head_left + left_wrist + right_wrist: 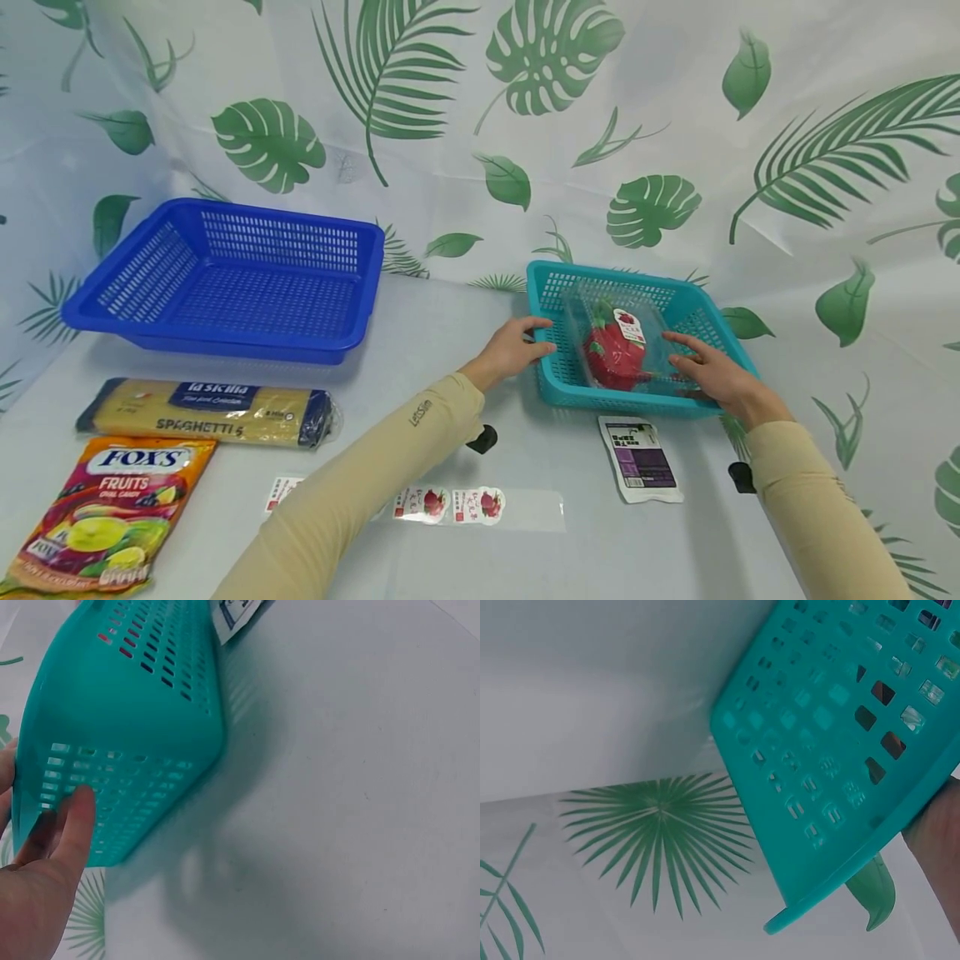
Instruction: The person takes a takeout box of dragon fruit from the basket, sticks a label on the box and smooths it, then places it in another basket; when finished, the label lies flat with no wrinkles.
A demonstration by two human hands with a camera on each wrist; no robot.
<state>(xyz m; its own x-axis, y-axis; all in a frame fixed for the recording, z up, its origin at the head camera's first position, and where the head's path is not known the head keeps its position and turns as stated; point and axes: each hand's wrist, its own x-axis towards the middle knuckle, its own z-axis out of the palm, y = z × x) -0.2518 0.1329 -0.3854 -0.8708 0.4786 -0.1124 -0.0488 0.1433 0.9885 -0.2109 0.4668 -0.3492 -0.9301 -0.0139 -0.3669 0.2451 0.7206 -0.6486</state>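
A teal perforated basket (637, 403) stands at the right, by the patterned backdrop. In it lies a clear plastic box (656, 312) holding a red dragon fruit (617, 354) with green tips, a white label (628, 325) on the lid. My left hand (512, 348) holds the basket's left rim; in the left wrist view its thumb (79, 821) lies against the outer wall. My right hand (716, 379) reaches over the basket's right front rim, fingers loosely spread beside the box's right side. In the right wrist view the basket wall partly hides those fingers; contact with the box is unclear.
A blue basket (348, 342) stands at the back left. Before it lie a spaghetti pack (210, 414) and a bag of fruit candy (105, 517). A strip of dragon fruit stickers (450, 506) lies near the front, partly under my left sleeve. A white-and-purple packet (640, 460) lies before the teal basket.
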